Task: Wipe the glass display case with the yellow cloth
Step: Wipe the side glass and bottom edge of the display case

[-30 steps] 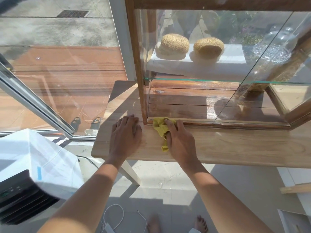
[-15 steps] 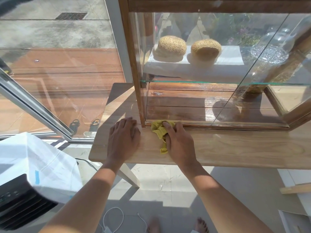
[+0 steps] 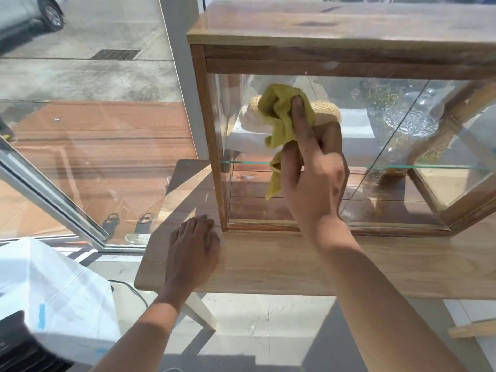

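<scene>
Up against the front pane of the glass case (image 3: pixel 402 135), near its left side, the right hand (image 3: pixel 311 178) pins the yellow cloth (image 3: pixel 279 114) to the glass, forefinger laid straight over the bunched part, a loose tail hanging below. Left hand (image 3: pixel 192 253) lies flat, fingers relaxed, on the wooden table (image 3: pixel 295 264), just beside the case's bottom left corner. Two round buns (image 3: pixel 326 110) sit on the shelf inside, partly hidden behind the cloth.
</scene>
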